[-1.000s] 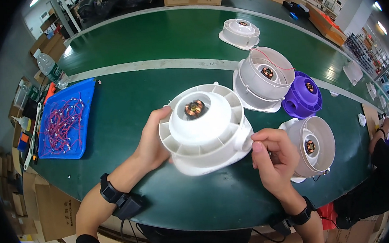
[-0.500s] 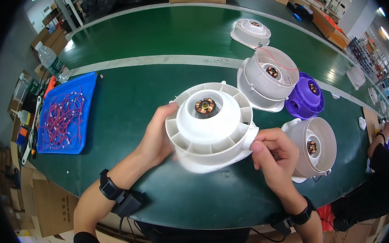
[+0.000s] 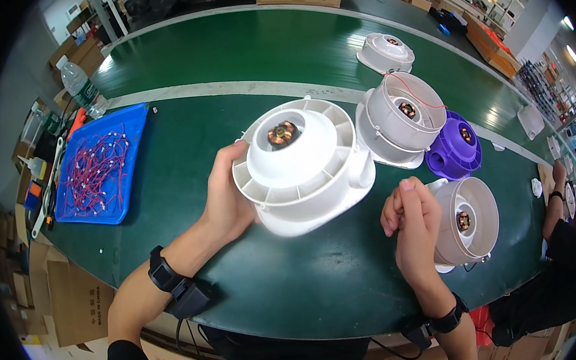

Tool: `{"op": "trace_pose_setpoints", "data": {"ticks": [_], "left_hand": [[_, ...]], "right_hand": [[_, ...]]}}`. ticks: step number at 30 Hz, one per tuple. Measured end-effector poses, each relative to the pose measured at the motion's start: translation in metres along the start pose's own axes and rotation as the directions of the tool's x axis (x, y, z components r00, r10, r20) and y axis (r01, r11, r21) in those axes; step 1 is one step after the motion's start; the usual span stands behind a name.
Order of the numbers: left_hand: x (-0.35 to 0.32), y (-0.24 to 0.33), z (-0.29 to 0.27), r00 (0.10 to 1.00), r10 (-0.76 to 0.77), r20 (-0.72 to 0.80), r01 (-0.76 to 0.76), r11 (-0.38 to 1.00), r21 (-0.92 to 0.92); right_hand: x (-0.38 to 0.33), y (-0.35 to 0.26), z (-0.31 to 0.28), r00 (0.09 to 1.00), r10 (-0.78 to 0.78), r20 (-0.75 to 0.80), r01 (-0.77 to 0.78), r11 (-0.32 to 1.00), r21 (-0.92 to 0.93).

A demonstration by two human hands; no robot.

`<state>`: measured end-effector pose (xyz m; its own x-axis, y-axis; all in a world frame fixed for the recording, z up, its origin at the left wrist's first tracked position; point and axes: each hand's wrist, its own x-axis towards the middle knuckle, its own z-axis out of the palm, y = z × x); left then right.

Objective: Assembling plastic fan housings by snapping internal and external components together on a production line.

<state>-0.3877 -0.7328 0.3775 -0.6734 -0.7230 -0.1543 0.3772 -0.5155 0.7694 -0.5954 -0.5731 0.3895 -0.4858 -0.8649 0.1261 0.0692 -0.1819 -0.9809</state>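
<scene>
My left hand (image 3: 225,202) grips a white plastic fan housing (image 3: 294,169) by its left side, holding it tilted above the table. Ribs divide its rim into sections, and a copper-wound stator (image 3: 283,134) sits in the central hub. A short side tube (image 3: 361,169) on the housing points toward my right hand (image 3: 413,224). That hand is closed, thumb against curled fingers, and apart from the housing; whatever it may hold is hidden. Just right of it stands another whitish housing (image 3: 475,223) with a stator inside.
A blue tray (image 3: 117,205) of red and purple wires lies at left, near a water bottle (image 3: 81,86). Farther right stand a deep white housing (image 3: 392,128), a purple one (image 3: 454,157) and another white one (image 3: 385,56). A co-worker's arm (image 3: 554,210) reaches in at far right.
My right hand has let go of the side tube and drawn away from the housing. With my left hand, the housing has risen slightly, shifted left and tilted.
</scene>
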Motion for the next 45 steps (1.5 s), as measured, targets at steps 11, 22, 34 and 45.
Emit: {"op": "trace_pose_setpoints", "data": {"ticks": [11,22,34,45], "left_hand": [[0.001,0.0,0.004,0.994,-0.012,-0.107,0.015,1.0,0.024],[-0.002,-0.015,-0.019,0.996,0.092,-0.002,-0.091,0.987,0.131],[0.006,-0.013,-0.018,0.994,0.037,0.102,-0.075,0.912,0.404],[0.007,0.015,-0.005,0.837,0.278,0.471,-0.531,0.205,0.822]], "right_hand": [[0.003,0.011,0.0,0.995,0.086,0.058,-0.08,0.993,-0.09],[-0.002,0.007,0.003,0.906,0.24,0.348,-0.295,0.949,0.115],[0.003,0.003,0.003,0.895,0.335,0.294,-0.39,0.908,0.154],[0.004,0.02,0.005,0.9,0.349,0.262,-0.374,0.926,0.049]]}}
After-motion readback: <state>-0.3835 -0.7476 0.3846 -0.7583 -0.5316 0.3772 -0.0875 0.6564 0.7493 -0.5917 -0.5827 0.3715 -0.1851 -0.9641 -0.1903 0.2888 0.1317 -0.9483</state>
